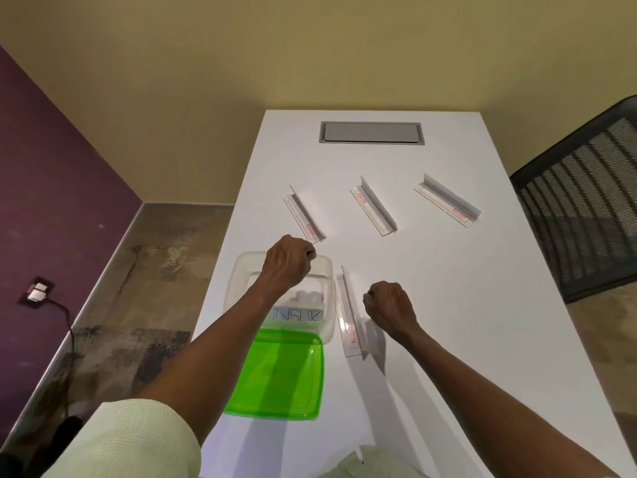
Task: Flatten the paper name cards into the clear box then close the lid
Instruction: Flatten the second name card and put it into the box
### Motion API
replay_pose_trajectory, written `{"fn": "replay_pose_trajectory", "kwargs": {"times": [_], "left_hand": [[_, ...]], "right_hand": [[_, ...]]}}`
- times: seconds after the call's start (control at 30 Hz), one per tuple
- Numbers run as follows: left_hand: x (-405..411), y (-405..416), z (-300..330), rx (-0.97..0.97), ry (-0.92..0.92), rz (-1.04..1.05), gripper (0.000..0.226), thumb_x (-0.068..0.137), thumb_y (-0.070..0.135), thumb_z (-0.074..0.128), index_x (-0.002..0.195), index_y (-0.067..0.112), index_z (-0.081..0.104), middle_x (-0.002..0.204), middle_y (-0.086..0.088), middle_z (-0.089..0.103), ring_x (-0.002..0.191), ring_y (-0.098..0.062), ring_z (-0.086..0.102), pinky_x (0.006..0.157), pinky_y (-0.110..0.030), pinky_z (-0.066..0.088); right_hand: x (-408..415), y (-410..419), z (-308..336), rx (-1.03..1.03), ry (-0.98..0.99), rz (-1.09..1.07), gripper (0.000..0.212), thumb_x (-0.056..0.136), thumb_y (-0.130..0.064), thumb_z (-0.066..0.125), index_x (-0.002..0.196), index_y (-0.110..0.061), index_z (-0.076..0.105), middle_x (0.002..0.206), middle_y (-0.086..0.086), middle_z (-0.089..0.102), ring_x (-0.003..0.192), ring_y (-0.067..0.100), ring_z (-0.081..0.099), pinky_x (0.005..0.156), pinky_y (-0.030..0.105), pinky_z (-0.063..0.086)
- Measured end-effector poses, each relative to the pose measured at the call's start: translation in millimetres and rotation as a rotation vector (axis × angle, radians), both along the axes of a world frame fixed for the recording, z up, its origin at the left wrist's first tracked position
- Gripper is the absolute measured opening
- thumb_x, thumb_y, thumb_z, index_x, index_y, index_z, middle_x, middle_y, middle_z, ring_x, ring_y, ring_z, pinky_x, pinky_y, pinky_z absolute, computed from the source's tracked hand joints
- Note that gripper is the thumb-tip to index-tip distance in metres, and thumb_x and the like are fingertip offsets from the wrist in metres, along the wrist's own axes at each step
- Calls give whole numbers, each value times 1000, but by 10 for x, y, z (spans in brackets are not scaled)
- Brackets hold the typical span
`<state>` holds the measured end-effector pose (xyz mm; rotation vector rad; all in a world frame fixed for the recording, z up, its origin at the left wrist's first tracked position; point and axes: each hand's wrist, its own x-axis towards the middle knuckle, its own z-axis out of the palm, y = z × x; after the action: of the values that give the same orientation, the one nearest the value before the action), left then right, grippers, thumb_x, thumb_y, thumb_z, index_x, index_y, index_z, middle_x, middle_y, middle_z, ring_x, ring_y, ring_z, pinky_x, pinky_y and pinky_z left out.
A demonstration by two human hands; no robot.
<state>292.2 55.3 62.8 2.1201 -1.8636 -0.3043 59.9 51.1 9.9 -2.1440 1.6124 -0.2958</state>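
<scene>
Clear box [238, 270]: open, on the white table [482, 305], near its left edge. One flattened card with printed letters lies inside, seen through the near wall; small pale items sit on it, too blurred to identify.

Green lid [279, 374]: off, flat on the table, touching or slightly overlapping the box's near edge.

Folded name cards, four, all outside the box and standing as tents:
- one [349, 313] just right of the box, running along its right wall;
- one [305, 215] just beyond the box's far rim;
- one [374, 210] beyond the box and to the right;
- one [448, 201] farthest from the box, far right.

Left hand [287, 263]: fingers curled shut, over the box's far rim. Whether it pinches anything cannot be told.

Right hand [387, 307]: loose fist, right of the box, just beside the nearest card. It appears to hold nothing.

Risks (judged, not seen):
- The box stands near the table's left edge; a downward press on its rim could tip or slide it off.
- A card not creased fully flat may spring up and block the lid.
- The lid lies under the left forearm; a sweep could push it off the table.
- Reaching for the far cards could knock over the nearest one.
</scene>
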Motion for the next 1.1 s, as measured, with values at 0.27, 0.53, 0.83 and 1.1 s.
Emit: {"fn": "replay_pose_trajectory", "kwargs": {"times": [0.27,0.53,0.83,1.1], "left_hand": [[-384,-230,-99,-88,-122,-219,32,78,6,48,51,19,34,43,-13,39,48,-30,33,52,-31,37],[-437,-404,-555,166,-406,-274,16,78,15,71,90,5,72,82,-15,73,110,-43,59,94,-63,39],[-577,-597,-669,281,-561,-362,28,96,24,43,106,8,64,107,-11,69,141,-40,22,113,-60,9],[-664,-649,-780,344,-555,-376,28,95,25,44,106,10,64,109,-13,69,140,-41,23,112,-61,5]], "right_hand": [[-257,79,-365,525,53,-167,16,71,-13,54,58,-7,46,57,5,56,55,23,54,44,24,37],[-214,188,-423,925,-236,-408,6,75,1,50,71,4,54,48,19,61,40,28,60,44,30,51],[-150,36,-451,1165,-241,-519,11,86,4,40,82,9,48,84,35,68,45,32,63,54,36,57],[-214,27,-485,1300,-357,-616,14,95,-4,42,94,8,49,84,26,68,60,28,65,58,34,56]]}}
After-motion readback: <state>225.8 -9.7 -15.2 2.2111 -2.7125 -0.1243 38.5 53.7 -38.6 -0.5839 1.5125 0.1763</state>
